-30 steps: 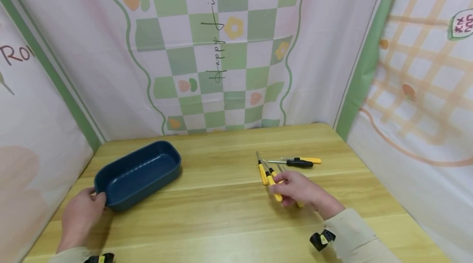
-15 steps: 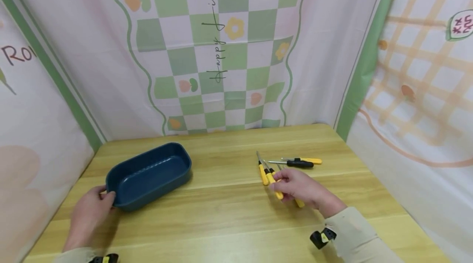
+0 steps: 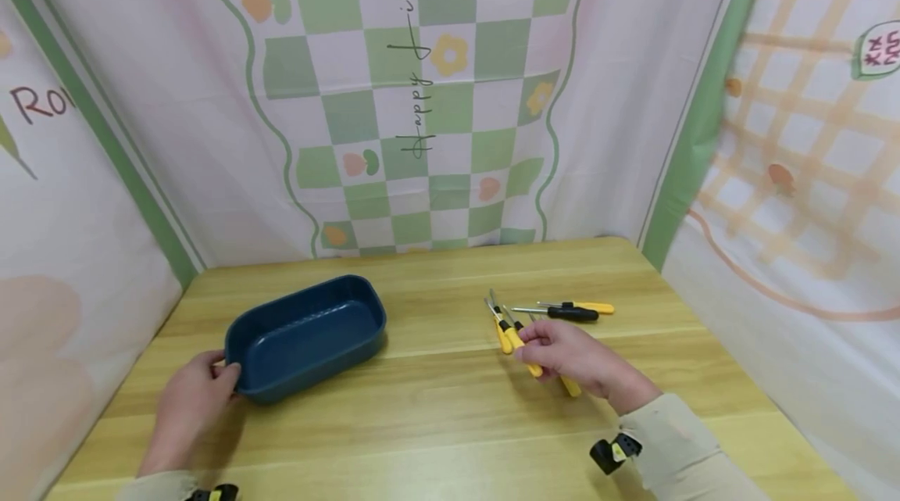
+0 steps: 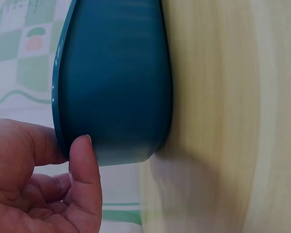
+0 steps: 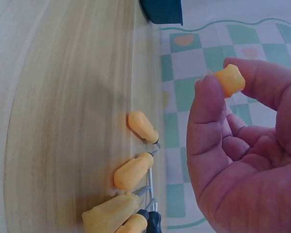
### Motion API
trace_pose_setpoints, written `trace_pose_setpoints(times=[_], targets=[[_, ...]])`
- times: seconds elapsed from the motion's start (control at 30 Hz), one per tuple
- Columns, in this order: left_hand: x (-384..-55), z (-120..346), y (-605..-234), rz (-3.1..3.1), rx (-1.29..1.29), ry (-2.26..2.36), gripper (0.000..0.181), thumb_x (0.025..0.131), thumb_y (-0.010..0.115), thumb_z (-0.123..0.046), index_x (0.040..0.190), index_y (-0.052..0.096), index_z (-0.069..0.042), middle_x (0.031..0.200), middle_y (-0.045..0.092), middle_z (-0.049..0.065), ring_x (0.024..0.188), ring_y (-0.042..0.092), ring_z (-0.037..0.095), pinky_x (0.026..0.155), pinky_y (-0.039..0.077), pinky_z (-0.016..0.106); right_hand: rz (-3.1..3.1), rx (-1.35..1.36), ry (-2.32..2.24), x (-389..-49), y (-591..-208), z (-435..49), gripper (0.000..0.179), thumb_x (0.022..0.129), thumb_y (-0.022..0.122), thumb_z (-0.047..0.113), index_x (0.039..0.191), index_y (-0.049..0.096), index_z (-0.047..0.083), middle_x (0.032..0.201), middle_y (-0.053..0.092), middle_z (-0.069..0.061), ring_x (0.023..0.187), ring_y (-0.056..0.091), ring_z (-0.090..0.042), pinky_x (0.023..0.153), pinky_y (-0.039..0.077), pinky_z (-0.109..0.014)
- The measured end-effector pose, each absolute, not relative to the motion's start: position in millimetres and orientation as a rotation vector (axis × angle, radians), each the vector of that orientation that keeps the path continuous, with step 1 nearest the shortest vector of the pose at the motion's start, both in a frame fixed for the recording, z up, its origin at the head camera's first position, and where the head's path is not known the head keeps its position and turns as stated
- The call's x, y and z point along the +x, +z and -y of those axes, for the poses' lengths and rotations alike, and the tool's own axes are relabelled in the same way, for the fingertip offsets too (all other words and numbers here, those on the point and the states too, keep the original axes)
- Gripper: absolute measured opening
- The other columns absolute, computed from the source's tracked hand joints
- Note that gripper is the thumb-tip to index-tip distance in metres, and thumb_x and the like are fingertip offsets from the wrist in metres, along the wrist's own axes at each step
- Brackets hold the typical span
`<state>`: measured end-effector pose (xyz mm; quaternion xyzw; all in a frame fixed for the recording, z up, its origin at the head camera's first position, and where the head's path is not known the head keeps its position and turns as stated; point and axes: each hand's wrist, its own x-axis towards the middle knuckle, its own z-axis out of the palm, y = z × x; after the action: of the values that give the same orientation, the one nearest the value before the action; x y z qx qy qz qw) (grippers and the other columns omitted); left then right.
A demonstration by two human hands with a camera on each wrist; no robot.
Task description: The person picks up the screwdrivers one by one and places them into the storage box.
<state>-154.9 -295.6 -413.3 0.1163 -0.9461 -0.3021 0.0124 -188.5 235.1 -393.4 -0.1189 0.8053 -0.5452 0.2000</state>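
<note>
Currently | right grip [image 3: 573, 356]: pinching yellow screwdriver [image 3: 523, 351] by its handle, above counter [image 3: 436, 431], shaft slanting away leftward | blue tray [image 3: 316, 370]: counter's left side, well apart from screwdriver; left grip [image 3: 193, 399] nearer, pinching its end

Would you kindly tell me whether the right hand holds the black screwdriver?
No, the right hand pinches a yellow screwdriver; the black screwdriver lies on the table.

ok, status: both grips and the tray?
Left grip pinching the blue tray. Right grip holding one yellow screwdriver, handle off the table. Other screwdrivers close by.
</note>
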Motion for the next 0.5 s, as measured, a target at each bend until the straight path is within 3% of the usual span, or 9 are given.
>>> trace_pose_setpoints(times=[0.13, 0.3, 0.5], targets=[[-153, 289, -411, 2.946, 0.355, -0.958, 0.056, 0.103, 0.053, -0.025, 0.143, 0.048, 0.015, 0.103, 0.075, 0.018, 0.077, 0.071, 0.015, 0.081, 0.053, 0.043, -2.239, -0.357, -1.531, -189, -392, -234, 0.053, 0.097, 0.069, 0.014, 0.136, 0.049, -0.015, 0.094, 0.063, -0.009, 0.076, 0.059, -0.016, 0.069, 0.057, -0.033], [-150, 280, -409, 2.942, 0.330, -0.972, 0.055, 0.103, 0.053, -0.024, 0.142, 0.049, 0.014, 0.103, 0.075, 0.018, 0.077, 0.071, 0.014, 0.085, 0.054, 0.047, -2.234, -0.360, -1.531, -191, -391, -234, 0.056, 0.098, 0.070, 0.016, 0.142, 0.048, -0.011, 0.102, 0.066, -0.014, 0.080, 0.059, -0.017, 0.071, 0.057, -0.035], [-148, 273, -409, 2.938, 0.311, -1.012, 0.054, 0.103, 0.055, -0.023, 0.143, 0.049, 0.013, 0.102, 0.074, 0.017, 0.074, 0.071, 0.013, 0.076, 0.053, 0.036, -2.256, -0.387, -1.523, -192, -391, -233, 0.055, 0.098, 0.071, 0.017, 0.143, 0.052, -0.008, 0.107, 0.069, -0.014, 0.089, 0.061, -0.018, 0.075, 0.059, -0.039]])
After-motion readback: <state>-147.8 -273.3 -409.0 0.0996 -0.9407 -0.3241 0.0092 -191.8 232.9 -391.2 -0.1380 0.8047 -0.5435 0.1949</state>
